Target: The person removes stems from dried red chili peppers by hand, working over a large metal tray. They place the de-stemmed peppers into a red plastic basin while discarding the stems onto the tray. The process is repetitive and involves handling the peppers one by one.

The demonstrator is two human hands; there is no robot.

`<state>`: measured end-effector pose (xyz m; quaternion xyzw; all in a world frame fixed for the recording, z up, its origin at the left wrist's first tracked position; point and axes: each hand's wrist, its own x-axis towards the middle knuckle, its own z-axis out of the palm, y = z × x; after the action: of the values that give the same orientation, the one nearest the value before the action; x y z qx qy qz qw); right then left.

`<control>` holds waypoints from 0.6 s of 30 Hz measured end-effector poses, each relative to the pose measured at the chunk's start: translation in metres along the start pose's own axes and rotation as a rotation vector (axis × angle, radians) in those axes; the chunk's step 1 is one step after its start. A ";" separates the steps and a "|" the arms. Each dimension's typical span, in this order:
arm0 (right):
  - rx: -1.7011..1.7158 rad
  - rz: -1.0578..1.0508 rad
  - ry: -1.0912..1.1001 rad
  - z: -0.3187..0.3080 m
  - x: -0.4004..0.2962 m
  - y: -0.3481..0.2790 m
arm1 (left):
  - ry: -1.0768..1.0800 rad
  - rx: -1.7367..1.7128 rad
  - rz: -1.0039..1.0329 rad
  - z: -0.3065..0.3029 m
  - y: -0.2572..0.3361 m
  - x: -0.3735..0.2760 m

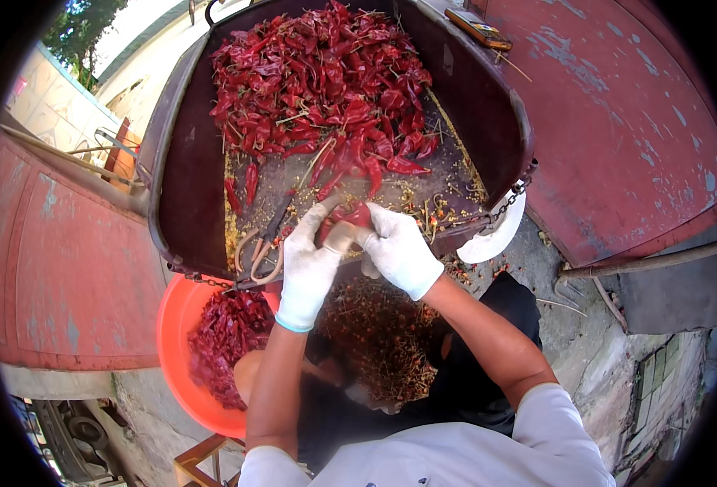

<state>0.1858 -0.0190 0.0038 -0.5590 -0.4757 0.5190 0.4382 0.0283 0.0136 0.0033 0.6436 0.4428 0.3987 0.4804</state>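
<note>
Both my hands wear white knit gloves and meet over the front edge of a metal cart bed [194, 152]. My left hand [316, 252] grips a small bunch of dried red chili peppers [349, 214]. Pinching at the same bunch from the other side is my right hand [398, 243]; its fingertips are partly hidden and blurred. A pair of scissors [267, 246] with bare metal handle loops lies just left of my left hand. Beyond my hands rises a large heap of dried red chili peppers [328, 79], with several loose ones spread toward me.
An orange plastic basin [173, 359] holding cut red chili pieces [227, 353] stands at lower left. Stems and seeds [383, 335] pile between my legs. A chain [508, 204] hangs at the cart's right corner. Red metal panels [626, 122] flank the cart; a handheld device [479, 28] rests at upper right.
</note>
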 end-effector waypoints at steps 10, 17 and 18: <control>-0.373 -0.540 0.131 0.013 0.011 0.039 | 0.065 0.397 0.219 -0.003 -0.003 0.000; -0.543 -0.455 0.091 0.007 0.005 0.021 | 0.197 0.647 0.364 -0.008 -0.012 0.000; -0.394 -0.420 0.108 0.003 0.006 0.018 | 0.198 0.697 0.388 -0.010 -0.007 -0.001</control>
<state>0.1840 -0.0163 -0.0155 -0.5493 -0.6485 0.2842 0.4437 0.0174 0.0165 -0.0014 0.7977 0.4660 0.3682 0.1046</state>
